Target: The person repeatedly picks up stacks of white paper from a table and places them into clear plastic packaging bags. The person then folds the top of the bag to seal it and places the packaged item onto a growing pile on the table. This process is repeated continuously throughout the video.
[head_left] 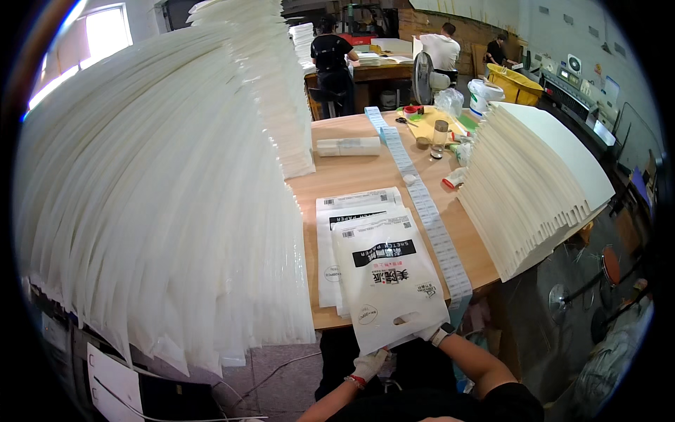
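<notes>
A white printed bag (390, 288) overhangs the desk's (365, 172) near edge. The gloved left hand (370, 364) and right hand (437, 333) touch its lower edge; how far their fingers close on it cannot be told.

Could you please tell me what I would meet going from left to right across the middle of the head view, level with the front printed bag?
Large white stack → front printed bag → strip of pale blue labels → right-hand stack of white sheets → round orange-red disc.
</notes>
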A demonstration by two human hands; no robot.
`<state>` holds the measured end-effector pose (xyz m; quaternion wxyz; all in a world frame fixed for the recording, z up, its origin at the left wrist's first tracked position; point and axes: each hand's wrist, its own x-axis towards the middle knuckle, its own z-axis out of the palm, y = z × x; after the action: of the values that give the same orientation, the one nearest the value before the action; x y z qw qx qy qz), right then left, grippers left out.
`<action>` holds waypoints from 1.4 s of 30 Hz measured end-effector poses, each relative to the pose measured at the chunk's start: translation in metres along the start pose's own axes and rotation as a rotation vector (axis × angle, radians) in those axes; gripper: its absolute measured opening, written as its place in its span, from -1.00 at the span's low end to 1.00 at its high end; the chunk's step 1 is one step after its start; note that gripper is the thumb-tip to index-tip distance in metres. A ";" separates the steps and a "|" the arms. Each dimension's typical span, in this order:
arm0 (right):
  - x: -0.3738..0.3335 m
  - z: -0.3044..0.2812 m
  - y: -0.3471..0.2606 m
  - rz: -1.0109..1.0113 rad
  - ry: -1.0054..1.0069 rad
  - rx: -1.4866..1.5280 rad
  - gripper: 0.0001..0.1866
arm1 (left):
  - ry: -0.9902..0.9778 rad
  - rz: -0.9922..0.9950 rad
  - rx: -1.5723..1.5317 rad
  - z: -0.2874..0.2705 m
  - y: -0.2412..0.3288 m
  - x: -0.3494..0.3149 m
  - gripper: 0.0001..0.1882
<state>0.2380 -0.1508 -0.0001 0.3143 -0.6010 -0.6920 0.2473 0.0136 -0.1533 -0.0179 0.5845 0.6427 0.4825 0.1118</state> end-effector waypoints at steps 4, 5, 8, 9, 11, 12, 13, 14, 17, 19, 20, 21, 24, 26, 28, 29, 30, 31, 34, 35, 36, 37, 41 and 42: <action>-0.010 -0.012 -0.037 -0.173 0.305 -0.503 -0.58 | 0.451 0.028 0.084 0.002 -0.027 -0.005 -0.61; -0.025 -0.020 -0.042 -0.122 0.258 -0.461 -0.58 | 0.588 0.155 -0.301 -0.005 -0.015 -0.005 -0.57; -0.092 -0.026 -0.035 -0.021 0.034 -0.434 -0.69 | 0.709 0.252 -0.171 -0.027 -0.013 -0.016 -0.70; -0.110 -0.031 -0.032 0.042 -0.033 -0.346 -0.74 | 0.711 0.405 -0.116 -0.027 -0.019 -0.017 -0.75; -0.127 -0.043 -0.031 0.152 -0.140 -0.171 -0.80 | 0.518 0.397 -0.039 -0.036 -0.009 -0.032 -0.89; -0.126 -0.046 -0.031 0.385 0.163 0.125 -0.82 | 0.492 0.433 0.046 -0.038 -0.013 -0.033 -0.92; -0.122 -0.054 -0.029 0.625 0.471 0.410 -0.82 | 0.453 0.466 0.119 -0.038 -0.020 -0.032 -0.92; -0.114 -0.063 -0.020 0.654 0.566 0.271 -0.81 | 0.444 0.470 0.118 -0.038 -0.026 -0.033 -0.92; -0.104 -0.064 0.057 0.701 0.808 0.261 -0.72 | 0.309 0.500 0.239 -0.046 -0.023 -0.046 -0.94; -0.087 -0.070 0.103 0.749 0.725 0.354 -0.53 | 0.154 0.337 0.358 -0.056 -0.014 -0.054 -0.87; -0.086 -0.076 0.116 0.761 0.634 0.392 -0.53 | 0.035 0.187 0.372 -0.057 -0.001 -0.058 -0.85; -0.087 -0.081 0.126 0.773 0.540 0.430 -0.53 | -0.081 0.032 0.385 -0.059 0.014 -0.067 -0.83; -0.070 -0.104 0.092 0.863 0.442 0.232 -0.54 | -0.073 0.214 0.315 -0.052 0.053 -0.056 -0.74; -0.076 -0.105 0.110 0.815 0.480 0.407 -0.55 | -0.105 0.262 0.147 -0.028 0.058 -0.018 -0.68; -0.075 -0.109 0.112 0.739 0.531 0.513 -0.54 | -0.150 0.167 -0.131 0.009 0.089 0.016 -0.58; -0.068 -0.117 0.089 0.691 0.558 0.533 -0.54 | -0.148 0.118 -0.312 0.024 0.117 0.028 -0.53; -0.065 -0.124 0.073 0.643 0.591 0.547 -0.53 | -0.204 -0.014 -0.465 0.039 0.140 0.045 -0.58; -0.067 -0.129 0.069 0.607 0.598 0.561 -0.53 | -0.272 -0.146 -0.616 0.054 0.155 0.061 -0.63; -0.067 -0.146 0.052 0.578 0.482 0.499 -0.52 | -0.580 -0.247 -0.797 0.092 0.156 0.118 -0.82; -0.069 -0.153 0.040 0.622 0.368 0.415 -0.52 | -0.563 -0.237 -0.766 0.098 0.157 0.123 -0.86; -0.071 -0.152 0.022 0.396 0.517 0.473 -0.53 | -0.555 -0.230 -0.731 0.102 0.168 0.119 -0.89; -0.074 -0.155 0.011 0.456 0.479 0.122 -0.65 | -0.533 -0.228 -0.697 0.102 0.172 0.117 -0.90; -0.075 -0.155 0.013 0.232 0.381 -0.239 -0.82 | -0.630 -0.197 -0.752 0.107 0.168 0.123 -0.94; -0.073 -0.153 0.016 0.205 0.375 -0.253 -0.84 | -0.617 -0.199 -0.765 0.107 0.169 0.123 -0.94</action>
<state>0.3670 -0.2258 0.0825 0.3328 -0.7380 -0.5824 0.0734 0.2344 -0.1044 0.0442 0.9016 0.3362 0.2705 0.0293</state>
